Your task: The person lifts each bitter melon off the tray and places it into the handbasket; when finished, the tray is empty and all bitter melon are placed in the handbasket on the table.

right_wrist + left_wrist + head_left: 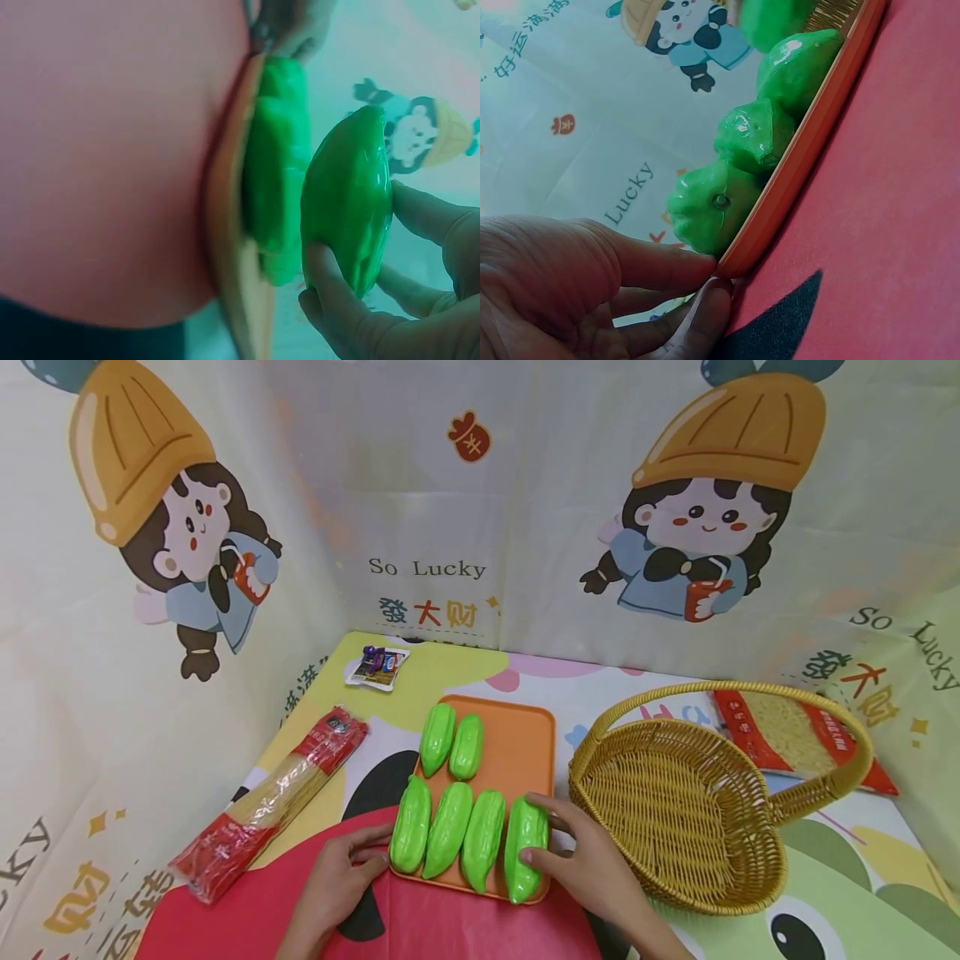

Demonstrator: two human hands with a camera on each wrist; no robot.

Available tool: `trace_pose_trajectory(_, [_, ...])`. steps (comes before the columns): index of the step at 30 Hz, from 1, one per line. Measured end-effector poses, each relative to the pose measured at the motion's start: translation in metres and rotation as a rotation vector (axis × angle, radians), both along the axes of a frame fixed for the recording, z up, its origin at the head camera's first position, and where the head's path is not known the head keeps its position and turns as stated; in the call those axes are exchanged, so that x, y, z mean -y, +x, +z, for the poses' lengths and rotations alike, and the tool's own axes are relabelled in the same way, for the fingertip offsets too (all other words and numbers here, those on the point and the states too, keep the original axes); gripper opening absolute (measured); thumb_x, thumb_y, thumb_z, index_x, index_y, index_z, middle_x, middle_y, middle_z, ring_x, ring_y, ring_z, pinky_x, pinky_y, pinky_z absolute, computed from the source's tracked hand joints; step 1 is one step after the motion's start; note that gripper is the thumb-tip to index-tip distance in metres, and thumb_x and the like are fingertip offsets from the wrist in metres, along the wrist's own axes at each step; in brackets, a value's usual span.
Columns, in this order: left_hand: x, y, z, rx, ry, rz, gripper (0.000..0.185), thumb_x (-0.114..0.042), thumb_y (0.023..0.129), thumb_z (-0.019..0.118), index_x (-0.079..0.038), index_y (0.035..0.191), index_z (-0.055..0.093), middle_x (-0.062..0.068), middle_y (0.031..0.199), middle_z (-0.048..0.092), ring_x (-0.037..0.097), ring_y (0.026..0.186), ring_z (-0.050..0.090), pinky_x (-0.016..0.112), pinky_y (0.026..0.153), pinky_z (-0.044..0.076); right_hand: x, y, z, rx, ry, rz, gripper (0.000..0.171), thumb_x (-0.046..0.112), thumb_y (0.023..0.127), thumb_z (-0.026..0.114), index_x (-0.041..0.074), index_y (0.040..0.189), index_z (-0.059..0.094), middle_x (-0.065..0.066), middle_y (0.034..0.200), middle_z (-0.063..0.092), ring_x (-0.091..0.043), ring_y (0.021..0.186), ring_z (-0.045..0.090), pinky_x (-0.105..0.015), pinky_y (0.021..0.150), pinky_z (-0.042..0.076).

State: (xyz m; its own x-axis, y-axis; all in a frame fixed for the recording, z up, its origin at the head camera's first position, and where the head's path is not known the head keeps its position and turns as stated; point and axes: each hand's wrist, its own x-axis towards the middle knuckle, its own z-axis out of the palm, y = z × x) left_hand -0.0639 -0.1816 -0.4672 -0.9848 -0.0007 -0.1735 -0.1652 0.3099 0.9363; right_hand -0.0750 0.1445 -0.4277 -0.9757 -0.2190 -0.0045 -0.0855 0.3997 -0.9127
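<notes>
My right hand point(592, 860) grips a glossy green bitter melon point(527, 850), plastic-looking and ridged, over the front right of an orange tray point(517, 731). The right wrist view shows this bitter melon point(346, 199) raised above the tray edge, between thumb and fingers. At the tray's front left corner, my left hand point(337, 881) pinches the rim point(739, 259) with thumb and finger. Three more bitter melons point(447, 831) lie side by side along the tray's front. Behind them are two others, one of them a shorter bitter melon point(467, 747).
A wicker basket point(675, 810) with a tall handle stands right of the tray. Behind it lies a red bag of pasta point(795, 731). Left of the tray is a long noodle packet point(273, 802). A small snack packet point(377, 667) lies at the back left.
</notes>
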Motion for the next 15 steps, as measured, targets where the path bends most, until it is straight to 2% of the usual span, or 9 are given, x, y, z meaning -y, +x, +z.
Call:
trace_pose_trajectory(4, [0.000, 0.000, 0.001, -0.004, -0.015, 0.000, 0.040, 0.009, 0.086, 0.064, 0.004, 0.125, 0.065, 0.013, 0.115, 0.068, 0.021, 0.094, 0.069, 0.027, 0.075, 0.052, -0.009, 0.011, 0.021, 0.098, -0.122, 0.040, 0.062, 0.025, 0.082, 0.082, 0.029, 0.138, 0.056, -0.002, 0.147, 0.045, -0.036, 0.131, 0.045, -0.037, 0.088, 0.052])
trace_pose_trajectory(7, [0.000, 0.000, 0.001, -0.001, -0.021, 0.003, 0.040, 0.009, 0.086, 0.064, 0.003, 0.125, 0.065, 0.013, 0.115, 0.068, 0.021, 0.094, 0.069, 0.027, 0.075, 0.052, -0.018, 0.018, 0.036, 0.141, -0.173, 0.065, 0.062, 0.022, 0.084, 0.081, 0.025, 0.140, 0.055, -0.008, 0.146, 0.046, -0.037, 0.131, 0.045, -0.033, 0.084, 0.053])
trace_pose_trajectory(12, [-0.001, -0.001, 0.001, 0.012, -0.030, 0.015, 0.040, 0.008, 0.086, 0.065, 0.002, 0.125, 0.065, 0.012, 0.114, 0.069, 0.020, 0.094, 0.069, 0.027, 0.075, 0.052, -0.039, 0.027, 0.058, 0.162, -0.152, 0.029, 0.064, 0.019, 0.083, 0.081, 0.022, 0.141, 0.054, -0.009, 0.142, 0.049, -0.036, 0.125, 0.050, -0.033, 0.086, 0.053])
trace_pose_trajectory(15, [-0.001, -0.001, 0.000, 0.019, -0.043, 0.022, 0.040, 0.008, 0.085, 0.065, 0.001, 0.125, 0.066, 0.011, 0.114, 0.069, 0.019, 0.093, 0.069, 0.027, 0.075, 0.052, -0.057, 0.031, 0.069, 0.143, -0.130, 0.003, 0.065, 0.015, 0.083, 0.080, 0.020, 0.142, 0.053, -0.010, 0.142, 0.048, -0.028, 0.119, 0.054, -0.034, 0.084, 0.054])
